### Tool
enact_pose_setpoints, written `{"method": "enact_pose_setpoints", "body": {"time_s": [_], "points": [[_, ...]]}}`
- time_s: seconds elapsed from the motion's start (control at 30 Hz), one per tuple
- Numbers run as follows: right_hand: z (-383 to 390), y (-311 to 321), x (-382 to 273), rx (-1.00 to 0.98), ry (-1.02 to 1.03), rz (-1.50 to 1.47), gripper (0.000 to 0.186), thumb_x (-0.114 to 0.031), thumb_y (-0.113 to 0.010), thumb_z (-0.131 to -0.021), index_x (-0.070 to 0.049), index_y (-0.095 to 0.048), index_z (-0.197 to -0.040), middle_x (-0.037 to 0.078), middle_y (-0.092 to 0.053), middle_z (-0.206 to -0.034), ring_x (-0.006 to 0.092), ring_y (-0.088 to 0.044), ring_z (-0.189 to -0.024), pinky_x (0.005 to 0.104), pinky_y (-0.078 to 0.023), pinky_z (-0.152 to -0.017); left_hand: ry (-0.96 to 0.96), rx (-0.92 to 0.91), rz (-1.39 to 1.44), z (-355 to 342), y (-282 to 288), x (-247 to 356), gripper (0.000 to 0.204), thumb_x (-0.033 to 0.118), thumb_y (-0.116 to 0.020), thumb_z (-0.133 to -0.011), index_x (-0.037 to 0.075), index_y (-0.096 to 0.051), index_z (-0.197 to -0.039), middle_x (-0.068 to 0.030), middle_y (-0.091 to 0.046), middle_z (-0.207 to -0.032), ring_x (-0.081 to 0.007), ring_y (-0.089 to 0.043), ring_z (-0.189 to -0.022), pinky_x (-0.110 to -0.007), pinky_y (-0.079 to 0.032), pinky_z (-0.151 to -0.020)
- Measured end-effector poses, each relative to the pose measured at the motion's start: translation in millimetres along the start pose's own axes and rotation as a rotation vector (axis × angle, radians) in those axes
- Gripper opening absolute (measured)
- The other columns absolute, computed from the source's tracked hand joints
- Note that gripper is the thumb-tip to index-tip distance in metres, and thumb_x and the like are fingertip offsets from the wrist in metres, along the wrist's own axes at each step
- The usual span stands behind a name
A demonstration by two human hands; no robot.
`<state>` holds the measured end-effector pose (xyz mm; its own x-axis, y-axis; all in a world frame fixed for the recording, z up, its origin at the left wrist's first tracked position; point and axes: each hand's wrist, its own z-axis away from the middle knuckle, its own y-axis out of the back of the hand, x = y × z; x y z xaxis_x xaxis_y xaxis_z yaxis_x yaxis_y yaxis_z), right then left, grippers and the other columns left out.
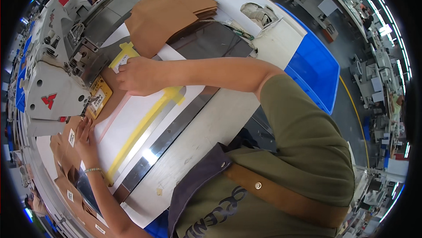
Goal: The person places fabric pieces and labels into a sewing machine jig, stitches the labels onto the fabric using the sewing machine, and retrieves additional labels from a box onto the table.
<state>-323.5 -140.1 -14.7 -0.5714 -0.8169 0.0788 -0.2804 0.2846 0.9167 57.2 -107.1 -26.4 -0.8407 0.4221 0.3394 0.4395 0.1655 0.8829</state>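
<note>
My right hand [137, 76] rests flat on a tan brown fabric piece [115, 98] lying on the white sewing table [206, 124], just right of the sewing machine's [55, 75] needle area. My left hand [85, 139] presses, fingers together, on the same brown fabric below the machine head, next to a small white label [71, 137]. A beaded bracelet [92, 170] circles my left wrist. Yellow tape strips [145, 124] mark the table between my hands.
A stack of cut brown pieces [169, 16] lies at the back of the table. A blue plastic bin [314, 69] stands to the right. More brown pieces with labels [70, 194] pile at the lower left. A factory floor with machines extends on the right.
</note>
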Motion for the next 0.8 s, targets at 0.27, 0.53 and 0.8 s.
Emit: {"method": "enact_pose_setpoints", "body": {"time_s": [0.27,0.53,0.8], "points": [[14,-9,5,0.148,0.127,0.088,0.015,-0.012,-0.069,-0.085,-0.014,-0.070,-0.100,0.005,-0.065,-0.111,0.0216,-0.066,-0.105,0.0353,-0.053,-0.080,-0.169,0.152,-0.171,0,-17,46,0.021,0.004,-0.070,-0.097,0.006,-0.082,-0.113,-0.0124,-0.078,-0.129,-0.0303,-0.071,-0.126,-0.042,-0.058,-0.105],[29,32,-16,0.148,0.230,0.019,0.009,-0.013,-0.074,-0.087,-0.011,-0.073,-0.095,0.001,-0.070,-0.100,0.0202,-0.067,-0.098,0.0337,-0.053,-0.079,-0.186,0.010,-0.166,53,15,37,0.024,0.000,-0.069,-0.094,0.005,-0.079,-0.116,-0.0086,-0.076,-0.133,-0.0268,-0.073,-0.123,-0.040,-0.060,-0.101],[121,112,28,0.338,-0.229,0.149,0.014,-0.026,-0.078,-0.094,-0.013,-0.078,-0.098,0.000,-0.076,-0.105,0.0217,-0.072,-0.095,0.0370,-0.058,-0.076,0.090,0.012,-0.400,135,70,-74,0.033,-0.003,-0.053,-0.103,-0.004,-0.072,-0.130,-0.0167,-0.073,-0.139,-0.0373,-0.069,-0.128,-0.045,-0.056,-0.109]]}}
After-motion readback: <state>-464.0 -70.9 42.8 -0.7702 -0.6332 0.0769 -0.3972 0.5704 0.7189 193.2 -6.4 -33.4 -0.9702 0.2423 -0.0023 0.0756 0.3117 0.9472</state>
